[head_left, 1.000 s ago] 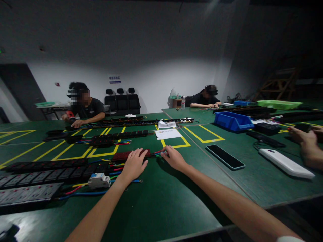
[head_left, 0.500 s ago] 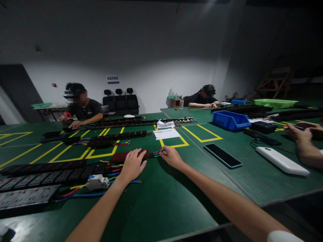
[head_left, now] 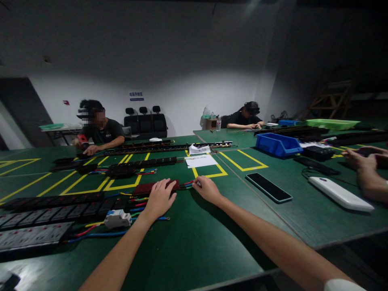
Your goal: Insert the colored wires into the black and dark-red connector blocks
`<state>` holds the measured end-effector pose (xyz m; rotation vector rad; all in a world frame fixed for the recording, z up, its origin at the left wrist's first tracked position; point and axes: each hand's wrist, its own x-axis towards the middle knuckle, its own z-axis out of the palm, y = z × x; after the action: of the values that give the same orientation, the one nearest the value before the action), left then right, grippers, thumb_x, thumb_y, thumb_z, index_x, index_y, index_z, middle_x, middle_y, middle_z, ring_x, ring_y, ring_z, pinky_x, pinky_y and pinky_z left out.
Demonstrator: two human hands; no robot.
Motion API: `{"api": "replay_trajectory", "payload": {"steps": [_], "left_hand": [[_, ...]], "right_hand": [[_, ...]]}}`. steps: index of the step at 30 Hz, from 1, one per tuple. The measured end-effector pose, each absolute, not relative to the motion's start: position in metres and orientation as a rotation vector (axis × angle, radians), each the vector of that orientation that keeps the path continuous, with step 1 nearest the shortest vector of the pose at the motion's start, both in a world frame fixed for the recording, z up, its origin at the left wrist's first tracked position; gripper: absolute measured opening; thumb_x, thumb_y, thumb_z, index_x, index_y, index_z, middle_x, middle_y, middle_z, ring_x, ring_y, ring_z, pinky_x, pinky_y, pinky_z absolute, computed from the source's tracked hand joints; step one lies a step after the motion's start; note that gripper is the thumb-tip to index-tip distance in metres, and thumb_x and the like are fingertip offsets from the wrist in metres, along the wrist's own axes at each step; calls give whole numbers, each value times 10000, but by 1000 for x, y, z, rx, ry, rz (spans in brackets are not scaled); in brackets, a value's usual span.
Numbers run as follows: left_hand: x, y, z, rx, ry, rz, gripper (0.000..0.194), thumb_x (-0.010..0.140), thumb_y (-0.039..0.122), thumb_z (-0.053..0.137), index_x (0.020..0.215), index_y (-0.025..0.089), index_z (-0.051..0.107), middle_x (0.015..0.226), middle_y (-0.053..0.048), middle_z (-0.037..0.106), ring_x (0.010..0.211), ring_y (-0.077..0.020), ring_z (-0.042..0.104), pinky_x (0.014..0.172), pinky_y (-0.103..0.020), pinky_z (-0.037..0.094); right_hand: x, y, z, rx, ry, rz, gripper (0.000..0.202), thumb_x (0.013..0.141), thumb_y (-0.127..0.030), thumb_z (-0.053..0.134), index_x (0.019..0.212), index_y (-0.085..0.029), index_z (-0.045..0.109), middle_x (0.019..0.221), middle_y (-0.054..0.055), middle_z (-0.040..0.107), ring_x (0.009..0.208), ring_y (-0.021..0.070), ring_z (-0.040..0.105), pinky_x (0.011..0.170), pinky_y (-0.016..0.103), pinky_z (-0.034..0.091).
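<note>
My left hand lies palm down across the right part of a dark red strip, its fingers spread over the top. Coloured wires come out of the strip's right end. My right hand pinches the ends of these wires between thumb and fingers. Left of my hands are black socket strips with red, blue and green-yellow wires. A white and blue breaker block sits among them, beside my left forearm.
A phone, a white power bank and a blue bin stand to the right. White paper lies beyond my hands. Another person's hands show at the right edge. Two people sit across the green table.
My hands have hardly moved. At the right edge, the other person's hands have shifted slightly around a dark object.
</note>
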<state>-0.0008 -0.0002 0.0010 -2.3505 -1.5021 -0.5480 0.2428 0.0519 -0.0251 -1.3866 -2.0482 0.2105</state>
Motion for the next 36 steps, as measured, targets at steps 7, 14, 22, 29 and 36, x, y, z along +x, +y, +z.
{"api": "replay_trajectory", "payload": {"steps": [7,14,22,29,36], "left_hand": [[-1,-1,1,-2348,-1505,-550,464,950,332,533,1404,241,553,1425,-120,570,1331,-298,504,1128,-504,381],[0,-1,2,-2360,-1512,-550,467,952,336,533,1407,234,552,1426,-126,568,1339,-301,501,1133,-508,378],[-1,0,0,-2359,-1498,-585,462,956,346,521,1405,245,555,1423,-122,572,1335,-302,505,1130,-514,382],[-1,0,0,-2365,-1506,-566,463,956,343,524,1406,238,555,1429,-125,567,1340,-302,500,1133,-514,376],[-1,1,-1,-2356,-1500,-576,464,950,344,525,1402,241,557,1426,-120,571,1338,-302,501,1131,-506,380]], "right_hand": [[243,52,-26,-1376,-2047,192,142,951,-299,593,883,-195,664,843,23,631,753,148,541,652,260,310],[244,55,-28,-1371,-2049,190,144,949,-308,599,885,-199,667,852,25,638,762,147,550,661,257,324],[244,54,-26,-1373,-2056,209,149,952,-305,593,873,-200,662,840,24,638,760,148,550,658,254,322],[244,55,-27,-1370,-2055,205,143,945,-302,598,877,-199,670,834,26,639,758,150,551,664,256,326],[244,54,-27,-1375,-2054,201,149,946,-311,603,876,-198,671,832,26,645,751,146,556,657,253,324]]}}
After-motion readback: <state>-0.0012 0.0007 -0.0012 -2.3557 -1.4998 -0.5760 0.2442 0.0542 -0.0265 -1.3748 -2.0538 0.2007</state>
